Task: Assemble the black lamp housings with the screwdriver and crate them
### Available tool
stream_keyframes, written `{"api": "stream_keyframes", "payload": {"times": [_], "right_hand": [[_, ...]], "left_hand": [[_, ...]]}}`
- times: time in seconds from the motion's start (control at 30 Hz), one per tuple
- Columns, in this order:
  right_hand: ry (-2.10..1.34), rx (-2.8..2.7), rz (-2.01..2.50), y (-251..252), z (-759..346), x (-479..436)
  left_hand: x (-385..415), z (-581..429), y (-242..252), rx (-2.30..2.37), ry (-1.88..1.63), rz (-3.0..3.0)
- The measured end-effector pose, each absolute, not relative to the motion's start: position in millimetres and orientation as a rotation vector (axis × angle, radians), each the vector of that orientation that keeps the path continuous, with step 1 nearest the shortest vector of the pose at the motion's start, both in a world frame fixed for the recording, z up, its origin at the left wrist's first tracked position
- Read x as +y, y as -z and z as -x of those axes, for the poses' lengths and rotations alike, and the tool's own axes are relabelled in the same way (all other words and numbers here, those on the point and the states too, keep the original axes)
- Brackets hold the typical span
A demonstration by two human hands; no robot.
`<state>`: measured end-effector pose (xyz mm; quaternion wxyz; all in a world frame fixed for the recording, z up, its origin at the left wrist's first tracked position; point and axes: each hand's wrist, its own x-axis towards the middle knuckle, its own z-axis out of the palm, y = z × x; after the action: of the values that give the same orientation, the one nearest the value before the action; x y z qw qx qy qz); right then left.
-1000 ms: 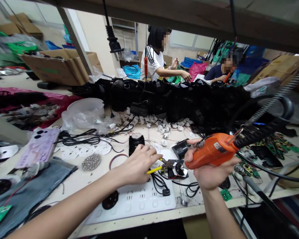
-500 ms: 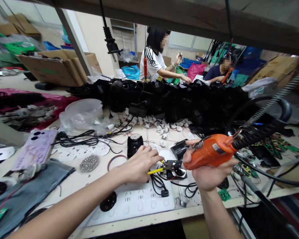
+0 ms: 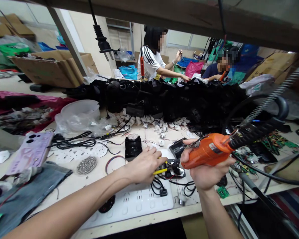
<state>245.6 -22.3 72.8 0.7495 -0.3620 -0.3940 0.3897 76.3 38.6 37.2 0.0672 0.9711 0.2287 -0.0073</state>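
My left hand (image 3: 146, 164) is closed round yellow-handled pliers (image 3: 161, 171), whose jaws reach right to a small black part (image 3: 175, 167). In my right hand (image 3: 209, 171) is an orange electric screwdriver (image 3: 208, 151), wrapped by the fingers. Its front end points left, by the black part; its tip is hidden from me. Below the pliers lies a black cable with a plug (image 3: 162, 192) on a white power strip (image 3: 137, 207). An open black housing (image 3: 133, 148) sits behind my left hand, and another black housing (image 3: 178, 148) stands just behind the pliers' jaws.
A dish of screws (image 3: 87, 165), coiled black cords (image 3: 76, 141) and a purple phone (image 3: 31, 152) lie left. Black housings (image 3: 149, 99) are heaped at the back. Green circuit boards (image 3: 223, 192) lie right. Two co-workers sit beyond the heap. A spring hose (image 3: 266, 94) hangs above right.
My left hand and the pliers have shifted slightly right, closer to the screwdriver. The whole view has moved a little, so the bench things appear further left.
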Motion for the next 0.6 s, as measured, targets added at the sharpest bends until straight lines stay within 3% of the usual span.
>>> {"api": "stream_keyframes", "payload": {"times": [0.6], "right_hand": [[-0.937,-0.809,0.828,-70,-245,-22]], "left_hand": [[43,-79,-21,0.672,0.07,-3.026]]}}
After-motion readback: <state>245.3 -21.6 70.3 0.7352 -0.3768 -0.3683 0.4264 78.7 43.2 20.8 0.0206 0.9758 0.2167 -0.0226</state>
